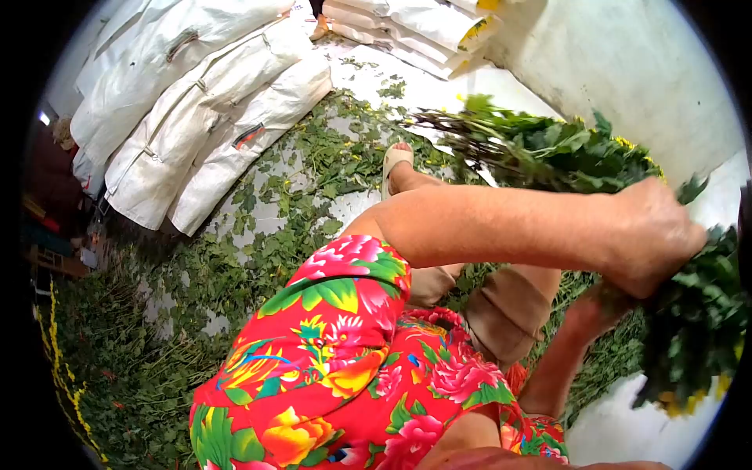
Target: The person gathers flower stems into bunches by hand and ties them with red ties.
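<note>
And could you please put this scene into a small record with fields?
left hand: closed in a fist, beside the dark leafy bunch at far right
right hand: by that bunch, below the left wrist, grip unclear
second bunch: yellow-flowered stems, beyond the left forearm, cut ends pointing left
floor: strewn with loose green leaves
upper left: large white sacks leaning together
top: stacked white sacks
clothing: red floral sleeve, pale sandal
unclear: details of the blurred bunch

Head-worn view (only one), downward
</note>
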Demonstrator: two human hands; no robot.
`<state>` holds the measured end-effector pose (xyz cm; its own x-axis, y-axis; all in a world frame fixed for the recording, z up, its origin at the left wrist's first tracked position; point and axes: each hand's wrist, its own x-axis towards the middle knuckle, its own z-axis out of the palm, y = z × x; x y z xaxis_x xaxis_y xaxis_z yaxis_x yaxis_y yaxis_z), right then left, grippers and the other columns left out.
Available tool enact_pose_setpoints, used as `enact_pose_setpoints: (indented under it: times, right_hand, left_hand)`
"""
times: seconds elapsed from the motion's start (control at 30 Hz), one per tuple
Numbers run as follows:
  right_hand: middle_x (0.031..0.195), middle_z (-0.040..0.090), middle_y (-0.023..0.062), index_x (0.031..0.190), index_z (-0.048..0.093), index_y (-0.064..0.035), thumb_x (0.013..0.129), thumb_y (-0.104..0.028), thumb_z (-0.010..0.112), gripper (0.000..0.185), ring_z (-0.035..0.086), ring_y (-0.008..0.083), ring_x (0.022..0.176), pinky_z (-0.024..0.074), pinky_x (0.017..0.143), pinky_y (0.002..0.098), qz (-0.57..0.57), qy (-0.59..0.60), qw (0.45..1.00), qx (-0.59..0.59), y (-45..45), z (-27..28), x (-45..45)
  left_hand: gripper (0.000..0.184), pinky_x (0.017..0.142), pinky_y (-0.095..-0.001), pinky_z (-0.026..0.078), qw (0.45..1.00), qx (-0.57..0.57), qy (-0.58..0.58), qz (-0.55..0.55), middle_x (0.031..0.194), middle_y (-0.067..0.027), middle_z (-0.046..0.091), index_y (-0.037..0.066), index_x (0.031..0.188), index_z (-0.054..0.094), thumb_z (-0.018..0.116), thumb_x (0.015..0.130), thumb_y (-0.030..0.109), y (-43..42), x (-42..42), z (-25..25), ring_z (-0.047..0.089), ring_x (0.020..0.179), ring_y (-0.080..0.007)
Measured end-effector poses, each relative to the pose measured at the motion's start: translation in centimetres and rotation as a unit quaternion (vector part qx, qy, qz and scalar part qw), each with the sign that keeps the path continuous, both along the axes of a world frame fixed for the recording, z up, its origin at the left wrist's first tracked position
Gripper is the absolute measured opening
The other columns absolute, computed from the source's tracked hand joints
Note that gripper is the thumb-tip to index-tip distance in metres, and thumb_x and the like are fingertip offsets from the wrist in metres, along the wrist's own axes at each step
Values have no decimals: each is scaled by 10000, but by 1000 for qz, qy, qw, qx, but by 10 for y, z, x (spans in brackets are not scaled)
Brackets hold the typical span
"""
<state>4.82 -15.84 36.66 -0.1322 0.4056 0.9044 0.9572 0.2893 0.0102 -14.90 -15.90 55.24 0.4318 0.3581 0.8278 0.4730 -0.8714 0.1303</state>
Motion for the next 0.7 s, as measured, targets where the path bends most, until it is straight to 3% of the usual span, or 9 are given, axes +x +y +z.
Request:
enact_pose_setpoints:
  times: [0.07, 0.1, 0.17, 0.23, 0.27, 0.37, 0.53, 0.63, 0.7]
  right_hand:
    - [1238, 565, 203, 1264, 522, 31, 939, -269, 606, 450, 532, 351, 1153, 423, 954, 426, 127, 198, 965, -116, -27, -36, -7]
    - [1298, 527, 175, 1321, 471, 27, 941, -306, 611, 525, 492, 300, 1211, 398, 988, 389, 238, 273, 921, -143, -44, -43, -22]
    - [1358, 488, 146, 1378, 420, 23, 942, -344, 616, 603, 453, 249, 1268, 373, 1022, 353, 340, 345, 857, -174, -61, -52, -23]
    - [1419, 445, 118, 1439, 356, 1, 949, -415, 591, 685, 432, 211, 1294, 353, 1052, 320, 164, 332, 836, -405, -76, -60, -10]
    - [1406, 457, 123, 1430, 368, 2, 943, -401, 599, 673, 443, 217, 1284, 359, 1046, 323, 140, 330, 820, -447, -79, -65, -8]
    - [1368, 494, 138, 1404, 401, 5, 927, -359, 621, 639, 476, 233, 1253, 377, 1029, 331, 130, 356, 785, -490, -79, -80, -1]
    - [1306, 557, 162, 1359, 457, 10, 899, -289, 658, 584, 531, 259, 1200, 407, 1002, 344, 76, 348, 726, -588, -91, -98, 11]
    - [1268, 594, 177, 1333, 491, 13, 883, -246, 680, 553, 565, 275, 1169, 425, 985, 353, 36, 234, 700, -674, -107, -73, 12]
    - [1194, 634, 198, 1273, 534, 33, 835, -173, 710, 516, 608, 285, 1102, 452, 951, 358, 98, 92, 739, -660, -121, -22, 8]
  left_hand:
    - [299, 627, -445, 516, 999, -16, 34, -14, 736, -155, 653, 21, 815, 578, 715, 606, 186, -13, 6, -28, 662, 693, -344]
    - [305, 636, -436, 508, 998, -24, 51, -5, 741, -143, 653, 26, 819, 574, 718, 604, 188, -17, 10, -45, 658, 703, -330]
    - [311, 647, -410, 488, 996, -11, 75, 40, 756, -129, 648, 35, 831, 568, 714, 603, 188, -28, 17, -78, 644, 717, -301]
    - [300, 646, -407, 477, 996, -42, 80, 28, 755, -127, 639, 25, 846, 563, 694, 624, 178, -28, 27, -113, 635, 715, -293]
    - [307, 661, -418, 472, 993, -61, 93, 45, 777, -137, 647, 8, 874, 584, 686, 639, 178, -27, 32, -129, 642, 735, -299]
    - [350, 720, -468, 463, 990, -53, 104, 75, 812, -158, 634, -38, 945, 592, 662, 679, 179, -26, 54, -171, 617, 763, -317]
    - [342, 712, -450, 446, 982, -34, 121, 139, 765, -133, 590, -33, 952, 591, 643, 717, 210, -27, 92, -216, 571, 715, -284]
    - [337, 696, -439, 432, 976, -33, 117, 182, 763, -121, 584, -30, 950, 593, 636, 730, 221, -23, 102, -229, 564, 715, -265]
    - [290, 727, -456, 466, 975, -41, 115, 187, 765, -118, 584, -11, 945, 583, 608, 742, 194, -17, 102, -231, 578, 716, -281]
